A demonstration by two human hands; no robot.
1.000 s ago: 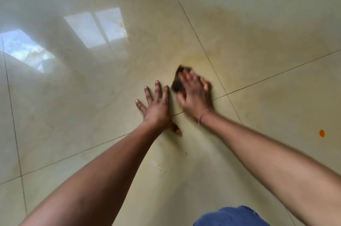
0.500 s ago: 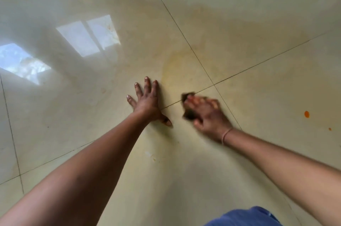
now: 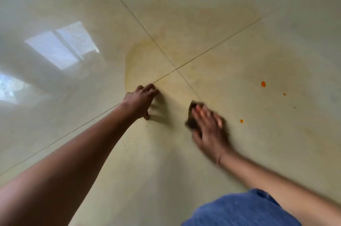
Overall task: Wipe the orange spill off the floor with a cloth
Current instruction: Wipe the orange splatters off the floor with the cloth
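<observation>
Here, mid-wipe, we press the dark cloth (image 3: pixel 192 115) flat under the straight fingers of our right hand (image 3: pixel 209 129) while our left hand (image 3: pixel 139 100) props empty, fingertips down, on the floor (image 3: pixel 156 170) beside it; the next move, we judge, calls for sweeping rightward to the 3 orange drops (image 3: pixel 263 84).

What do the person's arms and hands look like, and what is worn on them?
Both forearms are bare; no sleeves show. The left hand shows no ring or watch. The right hand is blurred; a thin band circles its wrist. Blue clothing shows at the bottom edge.
</observation>
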